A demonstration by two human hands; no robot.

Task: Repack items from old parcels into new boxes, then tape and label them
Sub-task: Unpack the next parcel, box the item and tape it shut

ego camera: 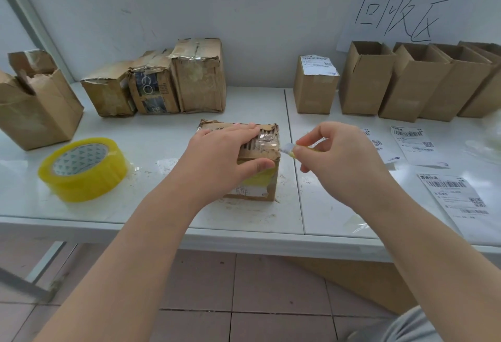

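While the white table [151,203] sits against a scuffed white wall [244,16], the old parcel [256,192] is mid-table near the front edge, pretty torn up and tape-crusted, left hand [217,160] gripping its top, right hand [341,157] pinching a tape strip [286,148] at its corner.

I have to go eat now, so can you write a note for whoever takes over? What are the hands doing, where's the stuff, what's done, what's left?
Left hand holds the old parcel, front centre.
Right hand pinches a tape strip at its top edge.
Done: one new box at the back is closed and labelled.
Left: open this parcel and the worn parcels behind it, then repack. Open boxes, labels and tape roll wait.
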